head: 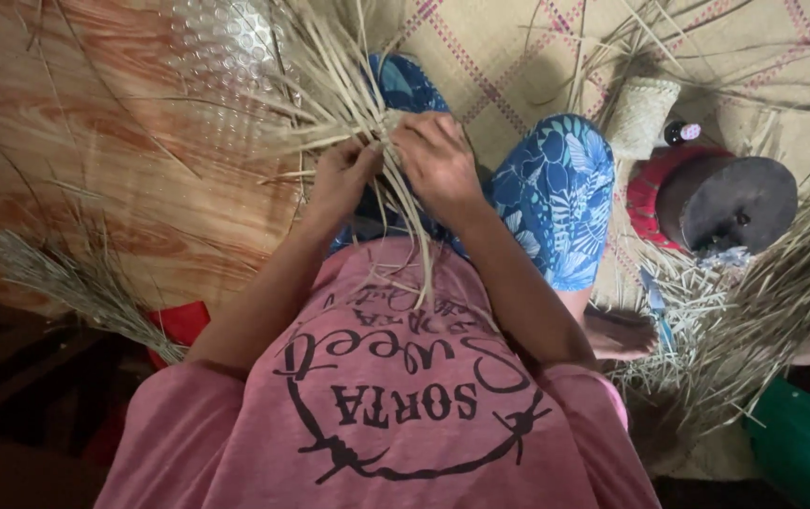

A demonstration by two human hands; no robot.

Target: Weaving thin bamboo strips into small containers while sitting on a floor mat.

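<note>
A bundle of dry straw strips (348,104) is held above the lap, approx. in the middle of the view, w/ both hands meeting at its knotted centre. The left hand (343,174) is placed on the lower left side of this centre, its fingers closed around several strips; the right hand (438,160) is pressed on the right side, touching the left one, w/ the fingers curled down on the same strips. So both hands are clamped on the straw, and neither is nearer than the other: the work point lies directly between them. The long axis of the loose strips is seen going two ways from the fingers: most strips fan up and to the left, away from the body, while a smaller group hangs down towards the pink shirt (376,396), between the forearms. The exact crossing of the strips under the fingers cannot be told, since it is hidden by the knuckles. Under the hands the knees in blue flowered trousers (556,198) are seen, on a woven floor mat (518,47). A small woven basket (643,115) and a round dark block (739,203) are lying well apart, on the right side, w/ more loose straw (772,302) beside them.
</note>
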